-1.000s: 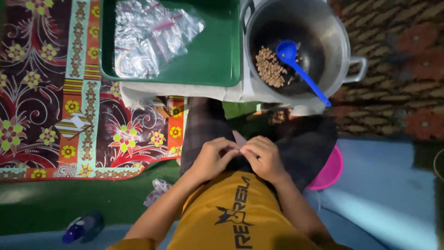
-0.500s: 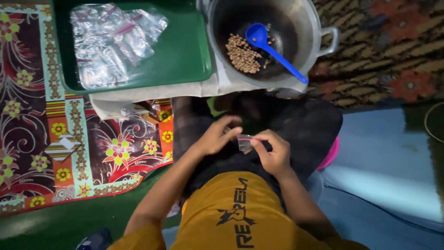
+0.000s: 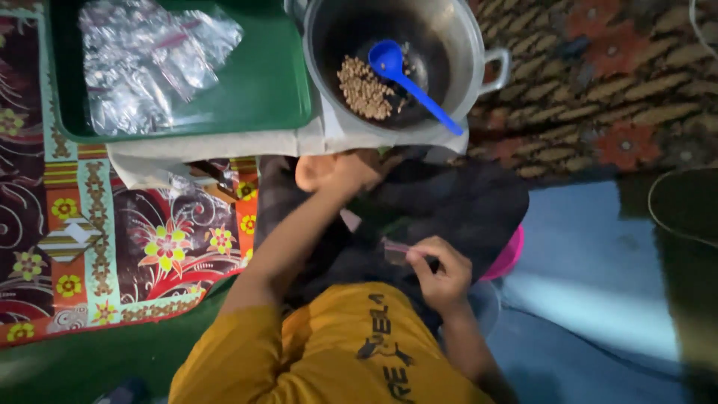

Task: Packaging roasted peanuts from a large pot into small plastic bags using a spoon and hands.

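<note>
**One hand at the pot, one pinching a small bag**

Head view: The right hand sat low over the lap, its grip clamped on a small clear zip bag with a pink seal strip. The bag hung from thumb and forefinger at its top edge, probably so the mouth stayed reachable. The left hand was stretched forward to just below the rim of the metal pot; its fingers looked loosely curled, and whether the grip was apart or together could not be told. Inside the pot lay a heap of brown nuts with a blue plastic scoop resting bowl-down beside them, handle leaning on the near rim, handy to the reaching hand.

To the left of the pot, a green tray held a loose pile of clear zip bags, some showing pink strips, lying flat. Tray and pot both rested on a pale cloth. A flowered mat covered the floor on the left, and a pink lid-like disc peeked from under the dark lap.
</note>
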